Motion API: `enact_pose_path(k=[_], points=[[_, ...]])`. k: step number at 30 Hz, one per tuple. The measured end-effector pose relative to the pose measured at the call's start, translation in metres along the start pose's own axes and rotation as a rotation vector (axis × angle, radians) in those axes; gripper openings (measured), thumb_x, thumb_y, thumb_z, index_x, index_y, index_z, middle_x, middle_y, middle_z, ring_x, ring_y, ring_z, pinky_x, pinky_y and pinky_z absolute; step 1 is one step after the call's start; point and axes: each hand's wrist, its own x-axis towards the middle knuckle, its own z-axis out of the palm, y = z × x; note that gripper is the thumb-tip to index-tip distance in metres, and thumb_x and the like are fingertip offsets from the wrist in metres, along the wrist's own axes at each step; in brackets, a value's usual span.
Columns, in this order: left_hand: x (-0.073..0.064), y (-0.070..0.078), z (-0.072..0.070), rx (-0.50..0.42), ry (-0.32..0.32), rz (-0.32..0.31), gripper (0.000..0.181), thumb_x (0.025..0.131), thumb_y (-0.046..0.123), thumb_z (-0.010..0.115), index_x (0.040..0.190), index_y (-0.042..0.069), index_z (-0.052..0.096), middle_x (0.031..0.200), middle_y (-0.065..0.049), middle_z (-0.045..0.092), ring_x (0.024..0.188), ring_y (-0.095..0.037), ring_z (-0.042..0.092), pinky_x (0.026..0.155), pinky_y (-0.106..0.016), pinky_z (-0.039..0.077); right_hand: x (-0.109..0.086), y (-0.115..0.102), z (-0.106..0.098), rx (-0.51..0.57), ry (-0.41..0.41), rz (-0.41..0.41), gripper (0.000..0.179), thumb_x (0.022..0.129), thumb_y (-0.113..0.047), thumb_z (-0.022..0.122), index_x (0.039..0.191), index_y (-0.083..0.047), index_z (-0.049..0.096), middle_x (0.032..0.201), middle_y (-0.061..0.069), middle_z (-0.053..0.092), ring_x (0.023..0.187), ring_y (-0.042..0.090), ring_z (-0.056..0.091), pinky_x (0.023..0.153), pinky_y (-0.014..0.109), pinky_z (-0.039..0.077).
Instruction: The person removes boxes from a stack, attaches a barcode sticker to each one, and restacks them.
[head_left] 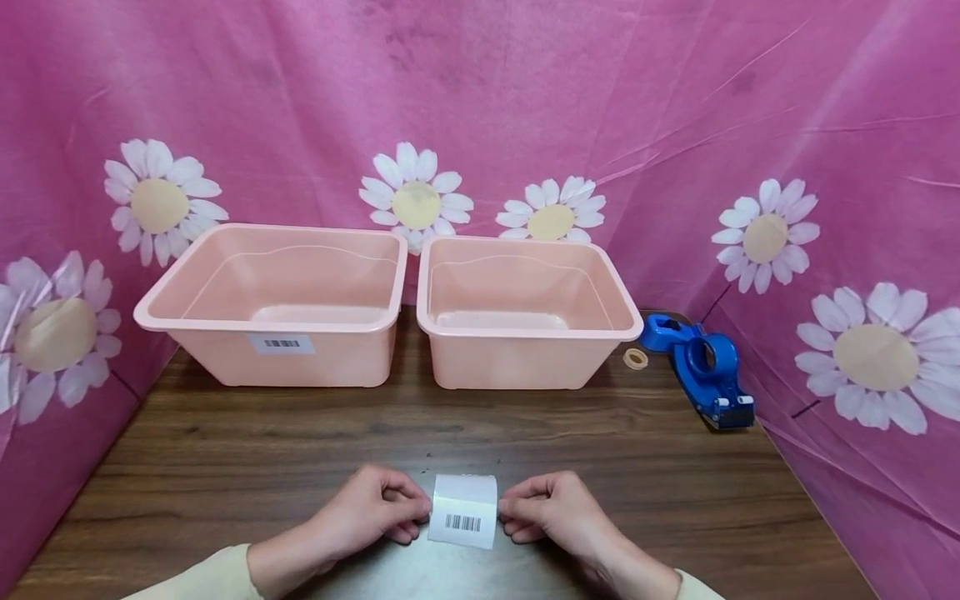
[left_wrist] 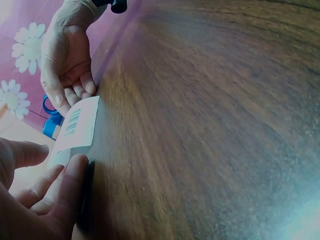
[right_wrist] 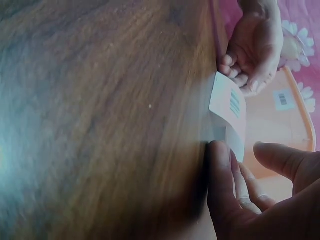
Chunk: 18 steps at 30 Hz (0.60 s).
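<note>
A white barcode label (head_left: pixel 462 527) lies curled on the wooden table, its near part arching up a little. Beside its left edge is my left hand (head_left: pixel 375 507), fingertips right at the paper. On the opposite side my right hand (head_left: pixel 558 510) has its fingertips close to the right edge. Both wrist views show a gap between thumb and fingers, on the left thumb (left_wrist: pixel 32 152) and on the right thumb (right_wrist: pixel 280 157). Behind the fingers, the label's near end is partly hidden in each wrist view.
Two pink plastic bins stand at the back: the left bin (head_left: pixel 202 358) carries a barcode label (head_left: pixel 282 343), the right bin (head_left: pixel 517 362) shows none on its front. A small tape roll (head_left: pixel 635 359) and a blue tape dispenser (head_left: pixel 705 375) lie right of them. Pink flowered cloth (head_left: pixel 480 83) surrounds the table (head_left: pixel 300 433).
</note>
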Motion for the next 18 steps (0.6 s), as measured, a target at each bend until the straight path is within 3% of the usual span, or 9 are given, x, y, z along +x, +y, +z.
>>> enact_pose_path(k=[10,18], points=[[0.0026,0.0001,0.0063,0.004,-0.01,-0.026,0.016,0.102,0.002,0.077,0.107,-0.014,0.078,0.085,-0.018,0.082,0.065,-0.009,0.073,0.064,-0.024,0.068,-0.0009,-0.0001,0.0072,-0.003,-0.028,0.03,0.024,0.1,-0.008,0.082,0.113,0.011,0.08,0.089,0.012,0.084,0.074,0.012,0.079,0.07,0.028,0.07],[0.0044,0.0001,0.0077,0.01,-0.022,-0.036,0.015,0.102,0.003,0.077,0.103,-0.011,0.078,0.079,-0.011,0.08,0.064,-0.008,0.073,0.063,-0.022,0.066,0.0013,0.0004,0.0098,-0.003,-0.035,0.031,0.021,0.099,-0.006,0.082,0.11,0.011,0.08,0.086,0.011,0.083,0.072,0.012,0.078,0.068,0.026,0.069]])
